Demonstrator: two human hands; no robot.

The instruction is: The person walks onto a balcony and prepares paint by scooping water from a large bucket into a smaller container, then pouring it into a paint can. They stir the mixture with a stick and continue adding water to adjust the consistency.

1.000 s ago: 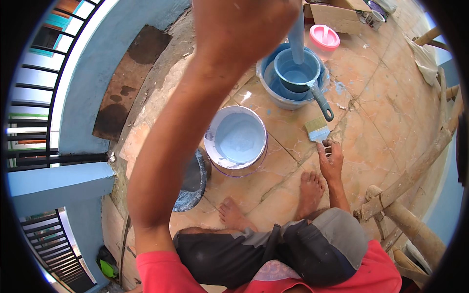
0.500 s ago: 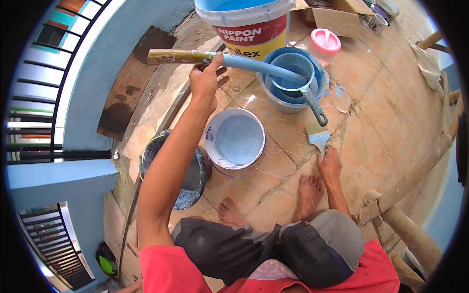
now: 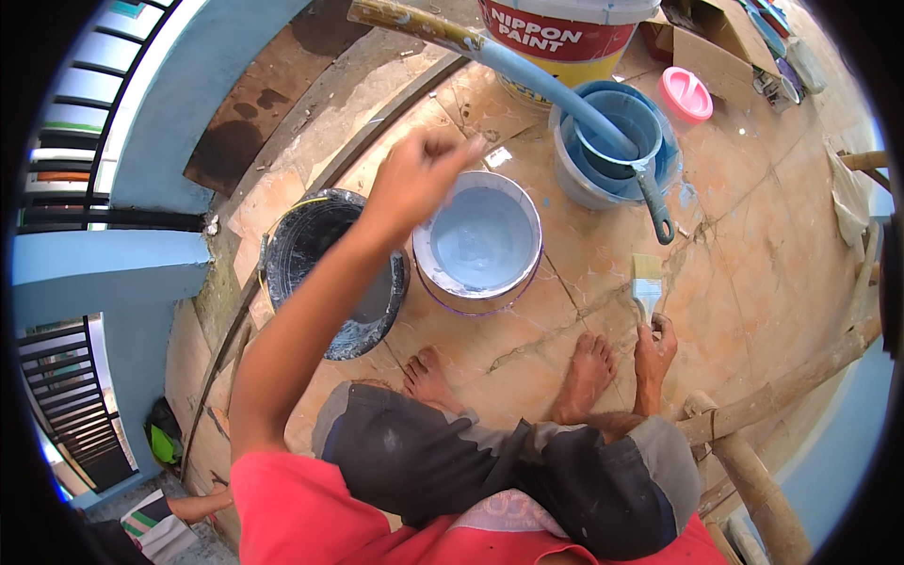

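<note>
Released from the left hand (image 3: 414, 179), the stirring stick (image 3: 527, 75) now leans in the blue dipper (image 3: 621, 122). Left fingers blur; their state is indeterminate. Right hand (image 3: 654, 348) grips the paintbrush (image 3: 646, 282) beside the pale-blue paint bucket (image 3: 480, 235). Load bristles sparingly.

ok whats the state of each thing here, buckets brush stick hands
white bucket: open, pale blue paint inside
black bucket: open, dark inside
blue basin: holds a blue scoop
stick: blue-coated, one end in the scoop
paintbrush: gripped by right hand
left hand: raised, blurred, holding nothing
</note>
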